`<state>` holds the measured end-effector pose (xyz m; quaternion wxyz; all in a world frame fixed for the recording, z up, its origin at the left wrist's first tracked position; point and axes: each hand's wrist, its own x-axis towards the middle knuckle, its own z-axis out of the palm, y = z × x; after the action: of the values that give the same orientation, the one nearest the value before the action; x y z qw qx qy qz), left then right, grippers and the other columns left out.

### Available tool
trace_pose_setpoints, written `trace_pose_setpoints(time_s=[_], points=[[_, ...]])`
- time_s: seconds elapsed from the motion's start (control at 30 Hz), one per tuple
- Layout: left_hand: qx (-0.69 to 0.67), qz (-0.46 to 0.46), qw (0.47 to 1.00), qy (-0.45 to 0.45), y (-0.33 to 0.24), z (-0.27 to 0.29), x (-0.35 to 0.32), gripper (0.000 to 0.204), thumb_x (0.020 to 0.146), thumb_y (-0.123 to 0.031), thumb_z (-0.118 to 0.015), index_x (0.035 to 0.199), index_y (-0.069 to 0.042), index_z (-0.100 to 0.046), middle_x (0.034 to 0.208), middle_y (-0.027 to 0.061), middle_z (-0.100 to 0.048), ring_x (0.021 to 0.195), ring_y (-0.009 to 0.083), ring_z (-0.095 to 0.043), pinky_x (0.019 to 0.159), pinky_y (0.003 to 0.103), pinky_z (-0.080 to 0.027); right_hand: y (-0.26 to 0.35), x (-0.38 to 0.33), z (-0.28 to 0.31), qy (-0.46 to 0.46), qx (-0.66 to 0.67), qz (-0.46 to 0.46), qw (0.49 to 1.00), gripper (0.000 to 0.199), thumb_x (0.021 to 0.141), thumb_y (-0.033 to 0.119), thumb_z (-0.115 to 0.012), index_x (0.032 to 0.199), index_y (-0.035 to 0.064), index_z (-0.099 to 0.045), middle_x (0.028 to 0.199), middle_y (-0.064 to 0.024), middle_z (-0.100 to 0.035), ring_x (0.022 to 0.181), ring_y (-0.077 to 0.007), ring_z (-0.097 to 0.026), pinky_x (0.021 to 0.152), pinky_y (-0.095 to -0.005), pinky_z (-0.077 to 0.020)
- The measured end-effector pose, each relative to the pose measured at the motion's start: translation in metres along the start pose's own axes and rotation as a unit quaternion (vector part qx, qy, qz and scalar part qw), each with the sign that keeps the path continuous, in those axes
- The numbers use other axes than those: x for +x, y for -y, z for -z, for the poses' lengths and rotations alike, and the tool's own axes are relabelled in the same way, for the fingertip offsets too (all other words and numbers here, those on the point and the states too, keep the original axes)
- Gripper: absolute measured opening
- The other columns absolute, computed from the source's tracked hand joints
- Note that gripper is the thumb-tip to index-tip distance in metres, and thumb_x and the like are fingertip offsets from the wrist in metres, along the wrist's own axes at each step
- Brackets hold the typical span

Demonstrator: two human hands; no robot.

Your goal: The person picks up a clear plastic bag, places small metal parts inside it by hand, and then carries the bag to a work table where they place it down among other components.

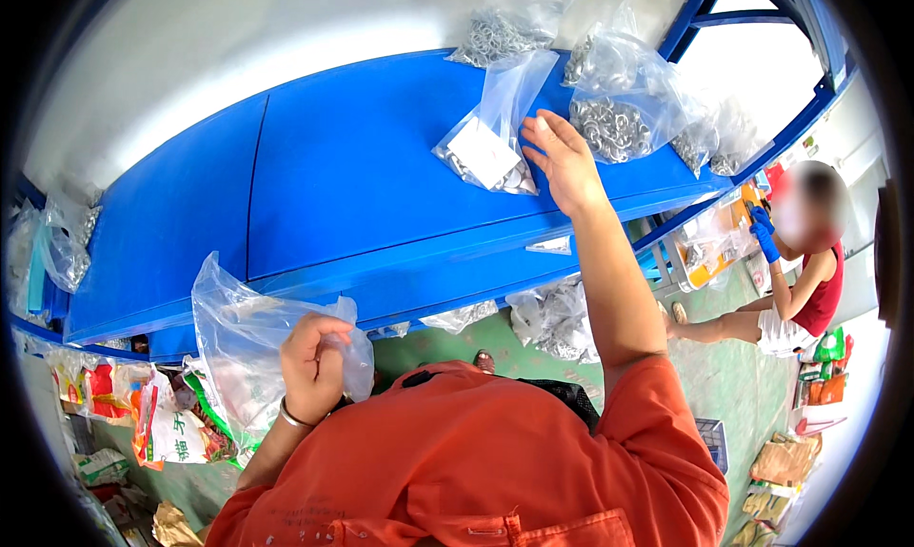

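Observation:
My left hand [314, 364] is closed on a large clear plastic bag [249, 333], which hangs in front of the blue shelf and looks empty. Over the shelf, my right hand [564, 157] reaches out with its fingers extended and nothing in it. Just left of its fingertips lies a clear bag of metal parts [519, 178] with a white label [484, 153] on it. To the right of this hand sits a bigger bag of metal rings [609, 128]. Whether my right fingers touch either bag, I cannot tell.
The blue shelf [352, 157] runs across the front. More bags of metal parts stand at its back [500, 38] and left end [69, 252]. Below are printed sacks [171, 423] and wrapped bundles [557, 318]. At right a co-worker [809, 280] in blue gloves sits by an orange table.

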<state>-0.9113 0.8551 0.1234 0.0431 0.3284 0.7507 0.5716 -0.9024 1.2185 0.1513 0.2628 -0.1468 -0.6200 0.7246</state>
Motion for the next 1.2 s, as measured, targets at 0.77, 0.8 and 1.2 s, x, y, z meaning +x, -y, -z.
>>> trace_pose_setpoints(time_s=[0.77, 0.8, 1.2], points=[[-0.041, -0.005, 0.999, -0.012, 0.014, 0.009, -0.005, 0.026, 0.066, 0.006, -0.038, 0.082, -0.003, -0.057, 0.071, 0.0069, -0.054, 0.064, 0.0152, -0.051, 0.058, 0.024, -0.039, 0.048, 0.021, -0.054, 0.047, -0.06, -0.033, 0.997, 0.019, 0.086, 0.017, -0.05, 0.081, -0.0008, -0.056, 0.06, -0.0032, -0.05, 0.048, -0.0109, -0.042, 0.043, -0.0239, -0.0345], [-0.053, -0.007, 0.999, -0.009, 0.013, 0.009, -0.005, 0.026, 0.067, 0.005, -0.038, 0.082, -0.003, -0.057, 0.072, 0.007, -0.054, 0.065, 0.0153, -0.051, 0.058, 0.024, -0.039, 0.045, 0.021, -0.057, 0.022, -0.006, -0.019, 1.0, 0.019, 0.087, 0.016, -0.049, 0.081, -0.0006, -0.055, 0.059, -0.0038, -0.048, 0.046, -0.0118, -0.041, 0.042, -0.0248, -0.0351], [-0.111, -0.001, 0.994, -0.008, 0.016, 0.022, -0.017, 0.02, 0.07, -0.001, -0.041, 0.082, 0.0, -0.057, 0.076, 0.009, -0.054, 0.067, 0.0164, -0.05, 0.059, 0.025, -0.039, 0.088, -0.021, -0.069, -0.006, -0.398, 0.355, 0.846, 0.046, 0.072, 0.024, -0.07, 0.105, -0.0022, -0.049, 0.074, -0.0077, -0.055, 0.068, -0.0173, -0.054, 0.059, -0.0296, -0.0462]])
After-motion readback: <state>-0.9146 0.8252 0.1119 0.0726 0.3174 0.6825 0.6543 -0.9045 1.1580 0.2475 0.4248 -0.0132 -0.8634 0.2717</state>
